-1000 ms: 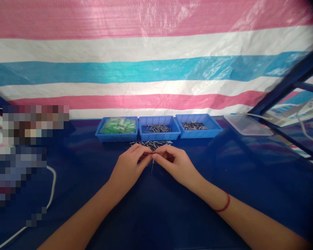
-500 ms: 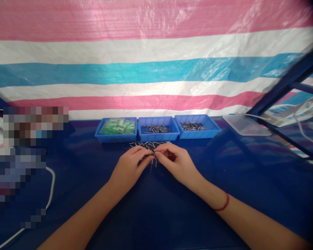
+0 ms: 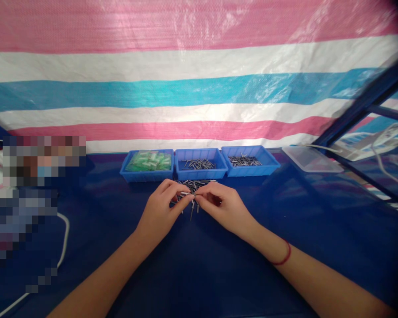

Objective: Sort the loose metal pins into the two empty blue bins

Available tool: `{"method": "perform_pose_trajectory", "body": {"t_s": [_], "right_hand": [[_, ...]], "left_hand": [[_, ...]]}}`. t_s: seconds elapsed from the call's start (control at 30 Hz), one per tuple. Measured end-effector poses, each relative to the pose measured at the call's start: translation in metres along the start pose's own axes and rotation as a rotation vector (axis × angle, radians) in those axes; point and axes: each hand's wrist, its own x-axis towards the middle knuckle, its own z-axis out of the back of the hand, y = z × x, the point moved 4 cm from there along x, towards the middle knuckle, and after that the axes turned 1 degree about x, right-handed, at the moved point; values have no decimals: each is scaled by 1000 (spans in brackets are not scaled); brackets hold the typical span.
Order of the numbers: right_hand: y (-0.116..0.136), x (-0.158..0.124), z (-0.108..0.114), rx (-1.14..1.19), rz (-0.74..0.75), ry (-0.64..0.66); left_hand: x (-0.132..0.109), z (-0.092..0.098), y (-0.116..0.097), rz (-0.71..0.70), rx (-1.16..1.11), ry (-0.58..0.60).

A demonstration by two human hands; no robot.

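A loose pile of thin metal pins that look like blind rivets (image 3: 200, 184) lies on the blue table, partly hidden by my fingers. My left hand (image 3: 162, 205) is closed in a pinch over the pile's near side, with a silver rivet (image 3: 185, 193) between thumb and fingers. My right hand (image 3: 223, 205) meets it from the right, thumb and index finger pressed together. What the right fingertips hold is too small to make out. One rivet (image 3: 191, 212) points toward me just below the fingertips.
Behind the pile stand three blue bins: the left bin (image 3: 146, 176) with green-tinted packets, the middle bin (image 3: 202, 173) and right bin (image 3: 268, 163) with rivets. A clear plastic lid (image 3: 313, 160) lies right. A white cable (image 3: 66, 234) and a blurred-out person are left.
My left fingers have shifted slightly left and the thumb has drawn back, so a silver rivet now shows in the pinch. My right hand has barely moved left.
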Motion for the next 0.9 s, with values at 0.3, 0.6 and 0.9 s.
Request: {"method": "perform_pose_trajectory", "body": {"t_s": [0.3,0.6,0.9], "right_hand": [[-42,15,49,722,-469,-501],[-43,14,44,809,-595,-444],[-16,11,21,55,-230,-34]], "left_hand": [[-1,-8,7,45,163,214],[-7,-15,0,-41,434,349],[-8,-17,-5,-94,612,347]]}}
